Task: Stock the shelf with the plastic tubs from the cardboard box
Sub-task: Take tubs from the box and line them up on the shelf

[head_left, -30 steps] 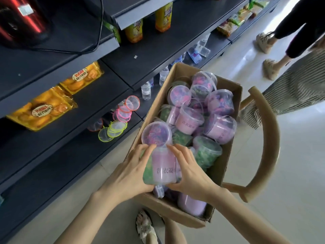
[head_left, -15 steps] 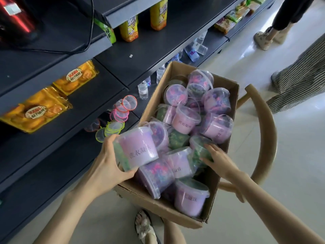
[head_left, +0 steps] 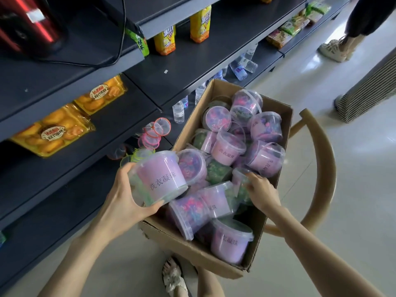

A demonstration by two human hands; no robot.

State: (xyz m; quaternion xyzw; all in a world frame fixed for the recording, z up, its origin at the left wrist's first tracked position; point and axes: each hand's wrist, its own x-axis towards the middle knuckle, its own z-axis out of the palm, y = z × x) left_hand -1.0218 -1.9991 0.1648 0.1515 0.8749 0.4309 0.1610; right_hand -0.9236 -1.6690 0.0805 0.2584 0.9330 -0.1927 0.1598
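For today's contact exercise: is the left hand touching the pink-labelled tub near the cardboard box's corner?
Touching. The head view shows the left hand gripping the tub, fingers curled behind its rim and thumb pressed under its base.

Fingertips of right hand (head_left: 260, 189) behind tub (head_left: 236, 179).

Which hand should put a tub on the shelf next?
Left. The left hand grips a pink tub at the shelf-side edge of the cardboard box, nearest the shelf. The right hand is down in the box, touching a green tub.
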